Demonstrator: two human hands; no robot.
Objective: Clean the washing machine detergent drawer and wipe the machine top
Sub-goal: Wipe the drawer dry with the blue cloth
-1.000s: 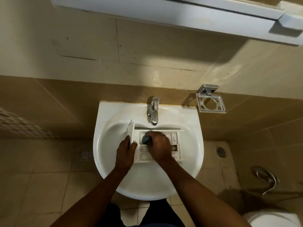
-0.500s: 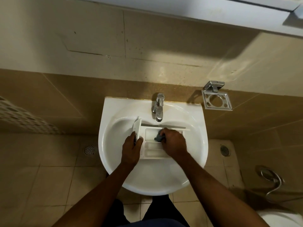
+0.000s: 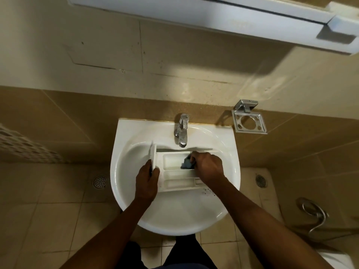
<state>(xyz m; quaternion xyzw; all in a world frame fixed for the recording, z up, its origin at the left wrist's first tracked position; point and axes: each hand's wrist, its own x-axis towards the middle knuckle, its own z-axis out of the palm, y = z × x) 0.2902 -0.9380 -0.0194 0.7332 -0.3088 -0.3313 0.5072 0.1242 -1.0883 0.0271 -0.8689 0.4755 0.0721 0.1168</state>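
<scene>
Grip, left hand [image 3: 147, 178]: clenched round the front-panel end of the detergent drawer [image 3: 174, 184], thumb over the inner edge.
Grip, right hand [image 3: 208, 167]: grasped a blue-grey cloth [image 3: 186, 163], pressed into the right end of the large far compartment.
Drawer position: out of the machine, laid flat in the white basin [image 3: 124, 144], front panel upright at the left. Residue in compartments too small to tell.
Basin note: dark specks [image 3: 208, 193] seen on the bowl just beside the drawer's near right corner.
Tap [image 3: 182, 131]: spout above the drawer's far edge; no stream made out.
Wall: chrome holder [image 3: 249, 123] to the right of the basin, well apart from the drawer.
Step (judged): scrubbing of drawer compartments; machine top not in view, wipe not yet done.
Next move (judged): called for working the cloth into the narrow near compartments and corners, with a firm left grip against sliding on the bowl, then a rinse under the tap.
</scene>
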